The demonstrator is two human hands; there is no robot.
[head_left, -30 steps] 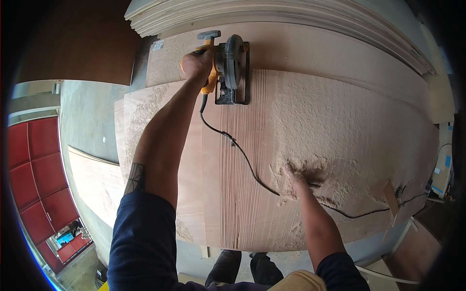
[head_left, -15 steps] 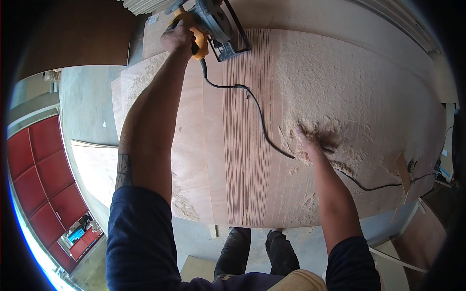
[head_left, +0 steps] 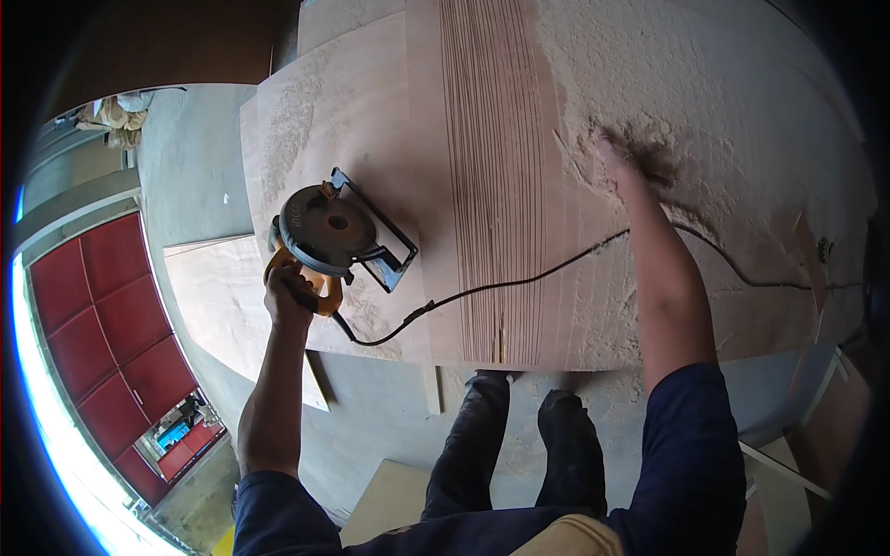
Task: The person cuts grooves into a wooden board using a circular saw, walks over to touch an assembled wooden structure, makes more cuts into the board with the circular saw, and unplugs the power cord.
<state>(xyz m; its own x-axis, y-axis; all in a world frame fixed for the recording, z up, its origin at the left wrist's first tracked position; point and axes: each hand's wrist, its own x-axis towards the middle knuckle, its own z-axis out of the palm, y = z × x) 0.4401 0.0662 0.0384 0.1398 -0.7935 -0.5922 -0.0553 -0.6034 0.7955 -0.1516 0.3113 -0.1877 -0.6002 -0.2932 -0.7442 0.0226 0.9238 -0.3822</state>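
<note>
My left hand [head_left: 289,289] is wrapped round the handle of a yellow and black circular saw [head_left: 326,227], tilted on its side over the left part of a large plywood sheet [head_left: 371,120]. The round blade guard faces up and the base plate points right. A black power cord [head_left: 482,289] runs from the saw across the sheet, passing under my right forearm. My right hand [head_left: 619,165] presses into a layer of sawdust [head_left: 640,65] on the right part of the sheet; its fingers are mostly hidden. Many parallel cuts [head_left: 496,167] run between my two hands.
A thin wood strip [head_left: 809,259] lies near the sheet's right end. Boards [head_left: 222,296] lean or lie below the left edge, and another board [head_left: 394,500] is by my legs [head_left: 473,435]. Red panels [head_left: 111,324] stand at far left. More boards are at lower right.
The saw, in my left hand, has come from the far edge toward me and left, turning onto its side. The cord has shifted with it. My right hand stays in the sawdust; the view has shifted.
</note>
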